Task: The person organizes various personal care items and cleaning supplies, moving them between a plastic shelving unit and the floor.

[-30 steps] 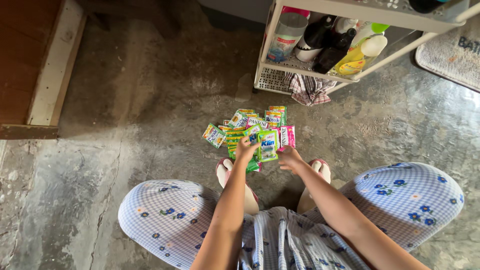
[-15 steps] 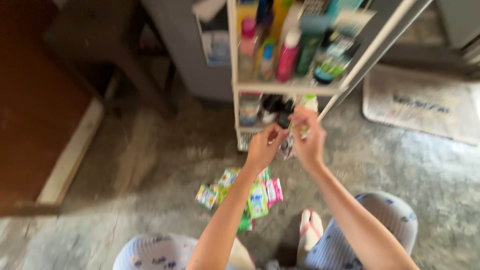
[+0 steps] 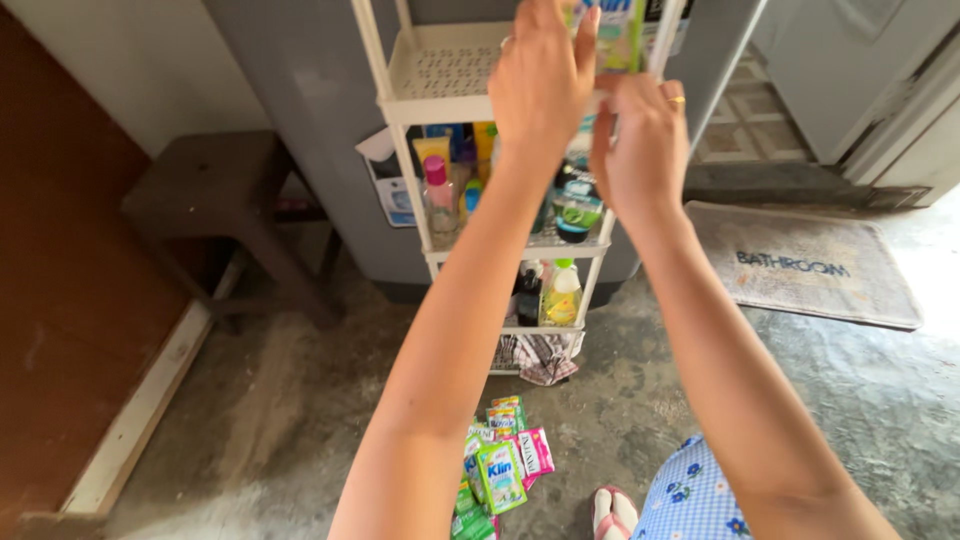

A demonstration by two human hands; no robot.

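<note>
Rough grey concrete floor (image 3: 760, 400) fills the lower part of the head view. Nearest the camera, a knee in blue-checked floral fabric (image 3: 700, 495) and a foot in a pink-strapped sandal (image 3: 608, 510) sit at the bottom edge. Just left of the foot, a loose pile of sachets (image 3: 498, 460), green and pink, lies on the floor between the two forearms.

Both arms reach up and away from the camera. Left hand (image 3: 540, 85): fingers curled closed around the lower edge of a green and blue sachet (image 3: 617, 30), held at the level of the rack's top tray. Right hand (image 3: 645, 140): raised just beside the left, fingers loosely bent with a ring on one finger; it appears to touch the underside of the same sachet, but the contact point is hidden, so its grip cannot be confirmed.

Behind the hands stands a white tiered rack (image 3: 400, 140). Its top tray (image 3: 440, 70) is perforated. The middle shelf carries upright bottles (image 3: 450, 180) in pink, yellow and blue. The lower shelf holds a yellow-green bottle (image 3: 562, 295) beside a dark one. A checked cloth (image 3: 540, 355) hangs at the base of the rack.

Left of the rack, a dark wooden stool (image 3: 225, 190) stands against a brown wall. Right of the rack, a pale floor mat (image 3: 800, 265) lies before a doorway. A grey cabinet (image 3: 300, 120) backs the rack
</note>
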